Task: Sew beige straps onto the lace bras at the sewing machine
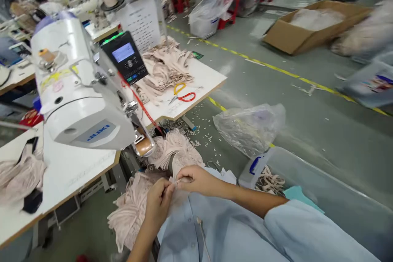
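Note:
Low in the head view my left hand (158, 204) and my right hand (196, 180) meet over my lap. Both pinch a small pale pink lace fabric piece (181, 163) between fingers and thumb. A heap of the same pink lace pieces (132, 208) lies on my lap under the left hand. More of them pile just beyond (168, 147), below the sewing machine's head. My light blue sleeves cover both forearms.
A white sewing machine (76, 102) with a black control panel (125, 57) stands on the white table (70, 172) at left. Scissors with red and yellow handles (184, 96) lie on a second table beside cut fabric. A clear plastic bin (307, 180), a plastic bag (251, 127) and a cardboard box (310, 24) sit on the floor at right.

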A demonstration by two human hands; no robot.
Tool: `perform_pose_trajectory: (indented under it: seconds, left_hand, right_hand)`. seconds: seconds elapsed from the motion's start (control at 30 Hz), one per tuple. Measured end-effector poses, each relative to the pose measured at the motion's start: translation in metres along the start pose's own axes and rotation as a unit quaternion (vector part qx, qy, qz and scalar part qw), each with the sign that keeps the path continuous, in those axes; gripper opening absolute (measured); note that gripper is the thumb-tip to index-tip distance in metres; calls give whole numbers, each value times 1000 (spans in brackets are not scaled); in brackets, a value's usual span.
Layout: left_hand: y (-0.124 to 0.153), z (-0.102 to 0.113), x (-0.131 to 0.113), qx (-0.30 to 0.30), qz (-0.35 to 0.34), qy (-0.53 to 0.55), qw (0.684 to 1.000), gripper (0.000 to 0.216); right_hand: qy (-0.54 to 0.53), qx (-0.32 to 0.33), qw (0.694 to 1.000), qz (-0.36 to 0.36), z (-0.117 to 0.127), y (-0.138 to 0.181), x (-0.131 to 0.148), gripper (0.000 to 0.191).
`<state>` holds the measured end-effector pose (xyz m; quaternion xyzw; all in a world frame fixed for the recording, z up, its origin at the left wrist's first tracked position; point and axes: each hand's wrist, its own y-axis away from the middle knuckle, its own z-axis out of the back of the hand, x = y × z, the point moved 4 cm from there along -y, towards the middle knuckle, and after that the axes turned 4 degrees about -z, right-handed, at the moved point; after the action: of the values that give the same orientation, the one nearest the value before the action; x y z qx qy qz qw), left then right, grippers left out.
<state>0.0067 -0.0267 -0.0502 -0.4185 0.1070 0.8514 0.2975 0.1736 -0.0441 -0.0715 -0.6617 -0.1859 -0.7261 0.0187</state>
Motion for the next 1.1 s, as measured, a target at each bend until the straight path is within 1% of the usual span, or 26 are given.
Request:
perform_pose_trajectory:
  seconds: [0.1, 0.17, 0.27, 0.33, 0.4, 0.5, 0.6, 0.63, 0.67, 0.7, 0.77, 0.8, 0.83, 0.87, 0.97, 1.03, 1.1]
  left_hand:
    - [-18, 1, -6, 19, 20, 41, 999, 23]
    - [-25, 1, -7, 30, 34, 51, 998, 21]
    - [-30, 0, -7, 33, 52, 51, 997, 20]
    - [-32, 0, -6, 18, 55, 46, 997, 21]
    - [-33, 0, -5, 7, 56, 41, 998, 22]
    - [-35, 2, -4, 12, 50, 38, 998, 23]
    - [-34, 11, -5, 10, 37, 37, 999, 26]
    - [-34, 16, -6, 6, 37, 34, 999, 26]
    - [-34, 20, -7, 0, 41, 29, 999, 24]
    - [-34, 25, -8, -6, 46, 21, 999, 21]
    - [-35, 32, -12, -16, 49, 6, 999, 15]
    - [-35, 35, -15, -19, 45, 0, 999, 13]
    - [-36, 38, -17, -21, 38, -3, 999, 13]
    - [-37, 39, -19, -23, 30, -4, 999, 14]
    - [-37, 43, -21, -37, 12, 11, 999, 15]
    - [-35, 46, -22, -49, -2, 32, 998, 14]
    - [-33, 48, -23, -46, -9, 47, 998, 15]
  right_hand:
    - [-30, 7, 998, -50, 15, -9, -1, 23]
    - [-17, 21, 998, -54, 22, -14, 1, 21]
    - [35, 38, 998, -24, 29, -19, 8, 18]
    - [65, 42, 997, 2, 31, -20, 12, 17]
    - [74, 42, 996, 18, 32, -22, 12, 17]
    - [29, 45, 999, 3, 38, -32, 5, 18]
    - [-35, 9, 999, -9, 54, -47, -1, 19]
    - [-30, 8, 1000, 5, 59, -51, 2, 19]
    - [-7, 24, 999, 31, 60, -55, 7, 18]
    - [30, 60, 996, 63, 59, -57, 14, 15]
    - [112, 155, 973, 128, 48, -56, 30, 10]
    - [143, 192, 959, 154, 41, -54, 37, 9]
    - [168, 218, 946, 173, 35, -52, 42, 9]
    - [189, 229, 935, 192, 29, -50, 47, 9]
    - [236, 211, 911, 264, 17, -46, 54, 12]
    - [252, 181, 898, 311, 12, -43, 56, 14]
    - [260, 155, 888, 347, 10, -40, 58, 15]
